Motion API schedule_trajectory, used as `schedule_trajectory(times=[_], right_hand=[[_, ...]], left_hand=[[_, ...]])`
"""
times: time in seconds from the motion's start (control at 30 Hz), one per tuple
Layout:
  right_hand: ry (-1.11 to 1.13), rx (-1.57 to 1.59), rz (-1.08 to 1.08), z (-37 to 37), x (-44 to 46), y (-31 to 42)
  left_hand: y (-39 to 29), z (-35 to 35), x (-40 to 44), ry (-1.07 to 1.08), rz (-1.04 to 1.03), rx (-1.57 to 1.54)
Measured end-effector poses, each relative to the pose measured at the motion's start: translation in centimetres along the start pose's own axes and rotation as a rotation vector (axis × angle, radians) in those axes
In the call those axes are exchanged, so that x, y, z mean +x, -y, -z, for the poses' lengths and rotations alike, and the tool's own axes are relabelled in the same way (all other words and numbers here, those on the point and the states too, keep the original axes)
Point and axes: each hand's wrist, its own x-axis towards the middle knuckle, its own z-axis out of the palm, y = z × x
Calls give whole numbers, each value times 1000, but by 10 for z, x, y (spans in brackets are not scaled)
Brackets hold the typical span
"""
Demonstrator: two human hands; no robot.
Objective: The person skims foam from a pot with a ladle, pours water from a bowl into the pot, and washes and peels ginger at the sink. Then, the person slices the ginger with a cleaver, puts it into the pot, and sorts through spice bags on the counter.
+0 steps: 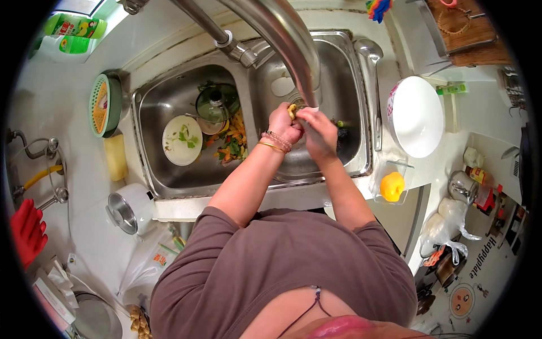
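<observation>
Under the tap (pixel 302 73), my two hands meet over the right basin (pixel 347 152). My left hand (pixel 285 121) is closed around a small knobbly yellow-brown piece that looks like ginger (pixel 292 111). Bent and pressed together, the fingers of my right hand (pixel 319 133) are against the left hand beside that piece; what they pinch, if anything, is hidden. A whitish round item (pixel 282 86) lies in the basin behind my hands. Some dark green bits (pixel 340 124) are partly visible to the right of my right hand.
The left basin (pixel 161 113) holds a white plate (pixel 182 152) with leaf scraps, a dark see-through lid (pixel 226 96) and vegetable peelings (pixel 234 141). Right of the sink are a ladle (pixel 377 85), a white bowl (pixel 418 116) and a yellow item (pixel 392 186) in a clear tray.
</observation>
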Motion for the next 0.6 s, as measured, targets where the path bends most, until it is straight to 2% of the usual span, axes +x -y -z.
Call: schedule_trajectory(times=[0.03, 0.07, 0.13, 0.17, 0.27, 0.3, 0.4, 0.43, 0.47, 0.57, 0.6], right_hand=[[-59, 142, -69, 4, 4, 6], [-66, 116, -69, 4, 3, 4], [-75, 61, -68, 4, 1, -1], [-95, 5, 14, 3, 2, -2], [-48, -88, 74, 1, 5, 7], [-24, -39, 118, 0, 5, 3], [34, 188, -102, 7, 4, 6], [64, 391, -202, 10, 7, 9], [17, 329, -184, 9, 8, 8], [-153, 208, -125, 6, 11, 8], [-115, 183, -140, 6, 12, 7]], left_hand=[[-4, 10, 3, 54, 38, 2], [-5, 15, 7, 112, 76, 4], [-3, 8, -4, 60, 58, 15], [-2, 6, -7, 31, 49, 20], [2, 13, 4, 96, 38, -5], [0, 14, 8, 73, 54, -13], [-9, 14, 14, 30, 90, -22], [-11, 13, 13, 28, 89, -14], [-14, 12, 12, 26, 88, -4], [-15, 12, 1, 247, 260, 28], [-16, 12, 0, 326, 310, 25]])
